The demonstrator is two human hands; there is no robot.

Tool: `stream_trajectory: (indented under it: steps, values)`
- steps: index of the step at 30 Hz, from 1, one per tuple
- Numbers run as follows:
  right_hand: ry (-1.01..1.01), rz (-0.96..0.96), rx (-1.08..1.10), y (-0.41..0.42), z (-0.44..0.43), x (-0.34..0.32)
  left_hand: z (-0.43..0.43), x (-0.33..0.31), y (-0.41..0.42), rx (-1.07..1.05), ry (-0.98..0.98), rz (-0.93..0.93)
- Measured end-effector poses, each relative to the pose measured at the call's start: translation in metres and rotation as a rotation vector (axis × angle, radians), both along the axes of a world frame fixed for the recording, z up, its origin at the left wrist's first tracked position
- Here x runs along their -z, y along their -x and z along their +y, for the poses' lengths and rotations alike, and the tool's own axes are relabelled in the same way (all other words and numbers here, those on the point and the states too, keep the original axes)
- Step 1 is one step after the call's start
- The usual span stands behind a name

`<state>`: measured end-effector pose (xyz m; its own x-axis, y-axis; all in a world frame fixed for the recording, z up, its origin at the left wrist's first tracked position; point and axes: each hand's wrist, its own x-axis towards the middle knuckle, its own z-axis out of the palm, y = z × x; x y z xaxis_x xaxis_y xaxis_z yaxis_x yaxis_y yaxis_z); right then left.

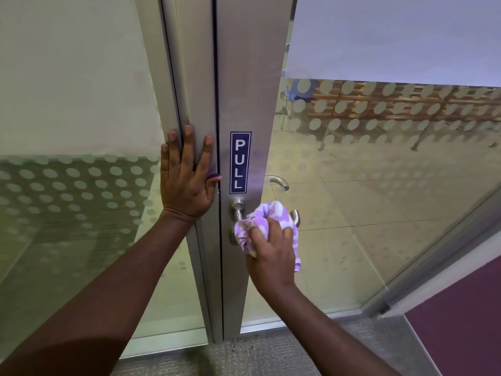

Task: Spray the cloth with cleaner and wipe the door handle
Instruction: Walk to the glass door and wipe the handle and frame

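Observation:
A silver lever door handle (238, 208) sticks out of the grey metal door stile (244, 90), below a blue PULL sticker (240, 162). My right hand (272, 256) is shut on a crumpled purple-and-white cloth (268, 213) and presses it around the handle's middle, so only the handle's base and its curved tip (296, 217) show. My left hand (187, 177) lies flat, fingers spread, against the fixed door frame to the left of the stile. No spray bottle is in view.
A second handle (278, 181) shows through the glass on the door's far side. Frosted dotted glass panels (76, 191) flank the frame. Grey carpet (257, 354) lies below; a purple panel (461, 321) stands at lower right.

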<state>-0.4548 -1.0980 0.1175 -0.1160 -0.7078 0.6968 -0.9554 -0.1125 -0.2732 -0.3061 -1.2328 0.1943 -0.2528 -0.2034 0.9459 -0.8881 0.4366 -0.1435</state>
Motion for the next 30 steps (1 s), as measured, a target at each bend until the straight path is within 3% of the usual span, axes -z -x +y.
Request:
stream_trajectory:
  steps: [20,30]
  values:
    - [-0.141,-0.097,0.060,-0.049,-0.005,-0.023,-0.001,-0.001,0.001,0.010,0.020,0.010]
    - [-0.251,-0.019,-0.107,-0.064,0.016,-0.007,-0.002,-0.001,-0.001,0.008,0.043,0.013]
